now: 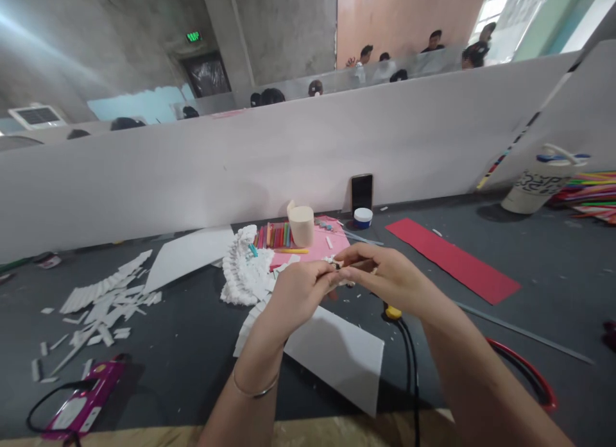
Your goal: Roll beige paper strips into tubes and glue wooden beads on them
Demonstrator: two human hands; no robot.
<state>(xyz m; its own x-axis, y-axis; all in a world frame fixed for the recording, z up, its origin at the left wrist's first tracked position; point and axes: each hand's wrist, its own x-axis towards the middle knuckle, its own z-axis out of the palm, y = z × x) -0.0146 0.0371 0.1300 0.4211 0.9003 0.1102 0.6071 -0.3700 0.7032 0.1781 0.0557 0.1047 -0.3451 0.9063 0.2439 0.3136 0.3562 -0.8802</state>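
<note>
My left hand (301, 290) and my right hand (380, 270) meet over the middle of the desk, fingertips pinched together. Between them is something small and pale with a dark spot, mostly hidden by the fingers; its kind cannot be made out. Just left of my hands sits a white ruffled, fluffy piece (248, 270). Below my hands, a white sheet (341, 354) lies flat on the desk. Behind them, a pink sheet (337, 236) carries a row of coloured sticks (273, 235) and a cream cup (301, 226).
White paper scraps (103, 306) and a purple power strip (86, 399) lie left. A phone (362, 192) leans on the partition behind a small jar (362, 218). To the right are a red strip (452, 260), a black cable (409, 351) and a tumbler (536, 184). People sit beyond the partition.
</note>
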